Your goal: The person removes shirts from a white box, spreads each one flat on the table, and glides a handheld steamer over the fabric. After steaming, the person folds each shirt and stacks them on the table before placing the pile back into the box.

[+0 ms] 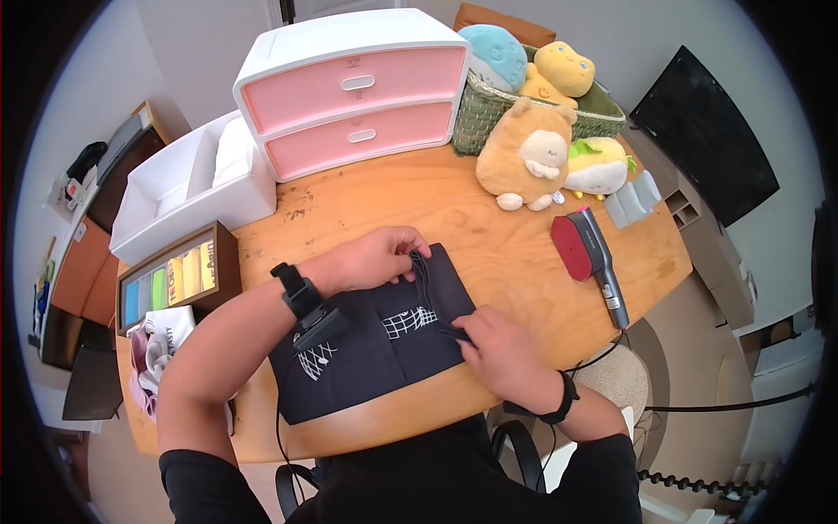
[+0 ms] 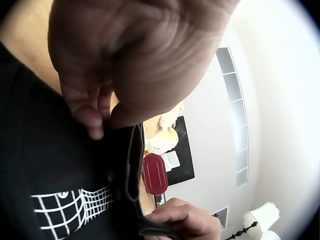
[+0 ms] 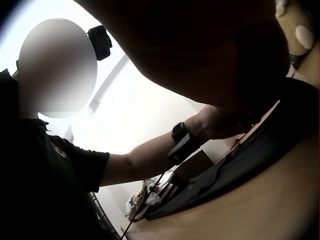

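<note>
A dark folded garment [image 1: 358,371] with a white grid print lies on the wooden table in front of the person. At its far right part, the left hand [image 1: 380,259] pinches a folded-over edge between thumb and fingers. The right hand [image 1: 506,354] grips the nearer end of that same folded strip. In the left wrist view, the strip of the garment [image 2: 131,170] stands slightly raised between the left hand [image 2: 135,60] and the right hand [image 2: 187,217]. From the right wrist, the garment [image 3: 235,165] appears low along the tabletop, its right-hand grip hidden in shadow.
A handheld steamer [image 1: 587,253] with a red face lies at right, its cord off the edge. Plush toys [image 1: 521,162] and a green basket [image 1: 476,109] stand behind. At left are a pink-fronted drawer unit [image 1: 349,109], white bin [image 1: 188,214], box of rolled clothes [image 1: 229,262] and clothing pile [image 1: 161,345].
</note>
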Demonstrator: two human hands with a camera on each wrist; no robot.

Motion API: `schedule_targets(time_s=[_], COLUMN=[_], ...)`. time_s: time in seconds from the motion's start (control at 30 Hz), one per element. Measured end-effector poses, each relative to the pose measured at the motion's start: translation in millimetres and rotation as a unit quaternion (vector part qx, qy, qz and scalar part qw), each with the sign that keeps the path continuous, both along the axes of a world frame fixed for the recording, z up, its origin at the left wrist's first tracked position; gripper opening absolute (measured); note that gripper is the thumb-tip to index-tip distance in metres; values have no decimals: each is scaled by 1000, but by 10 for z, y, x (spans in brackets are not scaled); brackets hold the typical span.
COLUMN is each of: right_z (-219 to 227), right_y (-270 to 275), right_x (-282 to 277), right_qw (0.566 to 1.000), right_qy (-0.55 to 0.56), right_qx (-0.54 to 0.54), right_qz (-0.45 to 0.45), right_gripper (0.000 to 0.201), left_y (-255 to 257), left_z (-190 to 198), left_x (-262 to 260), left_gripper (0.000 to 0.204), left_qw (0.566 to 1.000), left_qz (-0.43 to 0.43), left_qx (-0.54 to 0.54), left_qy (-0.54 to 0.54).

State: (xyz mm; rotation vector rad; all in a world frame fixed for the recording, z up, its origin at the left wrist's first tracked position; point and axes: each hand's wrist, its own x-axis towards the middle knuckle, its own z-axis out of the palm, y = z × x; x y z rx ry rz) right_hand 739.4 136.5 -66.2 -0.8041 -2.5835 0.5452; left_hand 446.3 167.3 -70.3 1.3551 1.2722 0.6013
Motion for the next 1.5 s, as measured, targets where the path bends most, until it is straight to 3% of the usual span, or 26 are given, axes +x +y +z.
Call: schedule_targets(time_s=[0.1,0.2,0.3,0.4,0.5,0.6,0.7,0.9,1.1,1.23,1.3,1.5], right_z=[-47,-62,-149,-189,-143,-140,-121,-188,-125,-30,40,120], right_y=[-21,-3,-23,-21,-6,72,85,65,102,246,445,852], right_x=[-74,-101,-85,-46,36,113,111,75,102,208,192,-169], right_qw=[1000,1000,999,998,995,990,988,987,978,973,979,965], right_qy=[-3,-10,-24,-10,10,24,32,63,55,45,26,-90], right_qx=[-4,-1,-4,-10,-21,-47,-60,-27,-48,-57,12,86], right_qz=[12,20,35,55,97,133,142,148,197,218,203,232], right_gripper=[29,30,33,37,39,35,30,26,31,35,40,62], left_y=[-108,-101,-123,-122,-78,-106,-91,-215,-186,-235,-251,-294], left_z=[-77,19,10,-56,-116,-114,-252,-13,-57,-203,-242,-204], left_x=[69,180,317,361,346,316,270,309,283,239,243,281], left_gripper=[28,31,42,41,32,31,31,31,22,22,22,22], left_qw=[985,963,980,970,974,986,977,973,974,932,910,893], left_qz=[139,225,194,125,88,158,209,207,197,181,186,199], left_qx=[-57,-96,-8,78,76,-31,-48,3,17,189,243,262], left_qy=[-87,-111,46,194,196,32,3,102,111,250,281,306])
